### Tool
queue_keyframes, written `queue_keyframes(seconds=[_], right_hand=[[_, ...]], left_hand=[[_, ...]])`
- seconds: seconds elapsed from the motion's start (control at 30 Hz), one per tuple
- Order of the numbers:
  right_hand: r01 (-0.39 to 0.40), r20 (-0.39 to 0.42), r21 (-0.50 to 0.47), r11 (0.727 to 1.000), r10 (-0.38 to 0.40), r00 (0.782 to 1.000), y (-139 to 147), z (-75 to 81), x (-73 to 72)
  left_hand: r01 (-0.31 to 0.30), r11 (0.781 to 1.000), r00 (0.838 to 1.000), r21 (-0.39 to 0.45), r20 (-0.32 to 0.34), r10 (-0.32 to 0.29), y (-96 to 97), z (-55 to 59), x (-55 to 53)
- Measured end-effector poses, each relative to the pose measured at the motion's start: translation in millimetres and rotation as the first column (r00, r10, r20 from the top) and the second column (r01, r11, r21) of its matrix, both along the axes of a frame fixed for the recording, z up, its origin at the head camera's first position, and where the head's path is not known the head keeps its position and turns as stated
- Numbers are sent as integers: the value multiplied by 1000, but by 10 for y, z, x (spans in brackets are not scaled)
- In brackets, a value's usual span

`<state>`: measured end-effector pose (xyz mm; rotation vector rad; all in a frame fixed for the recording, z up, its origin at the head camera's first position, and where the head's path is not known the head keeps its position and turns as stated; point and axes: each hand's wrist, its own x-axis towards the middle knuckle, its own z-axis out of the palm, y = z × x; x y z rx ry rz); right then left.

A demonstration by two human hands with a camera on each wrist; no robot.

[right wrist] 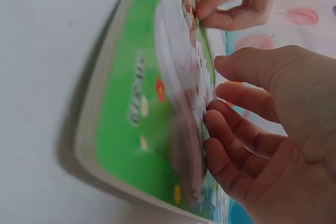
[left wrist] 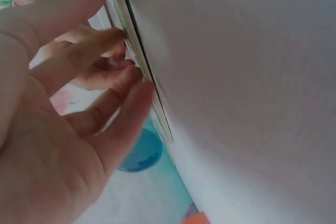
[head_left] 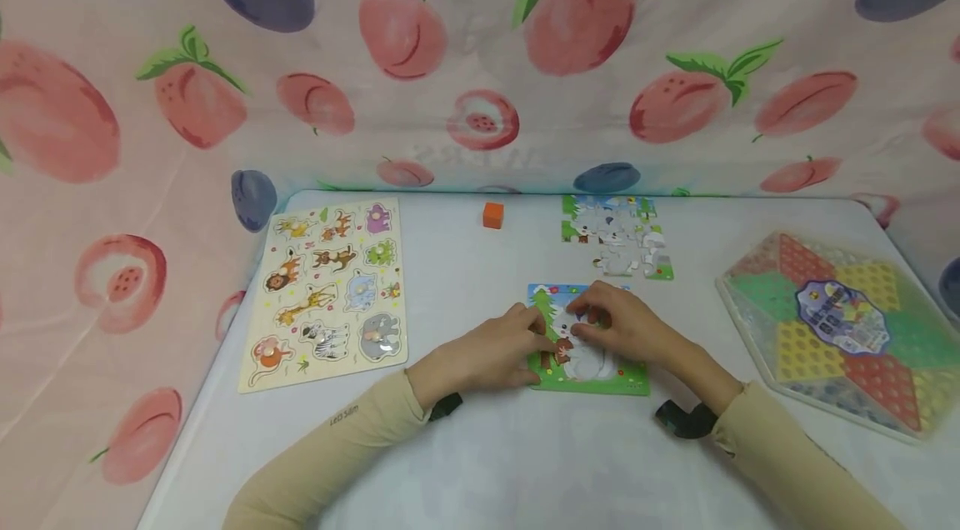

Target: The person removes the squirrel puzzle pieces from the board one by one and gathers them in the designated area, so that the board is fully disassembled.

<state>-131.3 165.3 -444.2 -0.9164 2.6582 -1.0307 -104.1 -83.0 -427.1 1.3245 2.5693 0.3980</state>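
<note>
A small puzzle board with a koala picture and a green lower border lies in the middle of the white table. My left hand reaches over its left side, fingertips on the picture. From the right comes my right hand, its bent fingers touching the upper part of the picture. Close up in the right wrist view, the board shows a thick pale edge, and the right fingertips rest against its face. Seen from the left wrist, the left fingers are extended with tips along the board's edge.
Several jigsaw pieces, partly joined, lie behind the board. An orange cube sits at the back. To the left is an animal peg puzzle; to the right, a hexagonal game box. Fruit-print cloth hangs behind.
</note>
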Motion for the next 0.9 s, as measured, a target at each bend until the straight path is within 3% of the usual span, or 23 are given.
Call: queue_keyframes(seconds=[0.5,0.77,0.9], right_hand=[[2,14,32,999,-2,1000,-35,17,103],[-21,48,63,998,18,999,-125,27,208],[-27,17,66,997,26,1000,-178,30,268]], left_hand=[[-167,977,985,-131,-57,161,-18,1,-28],[-168,975,985,-147,-55,162,-25,-43,-37],[-161,976,986,-145,-74,152,-22,-48,-42]])
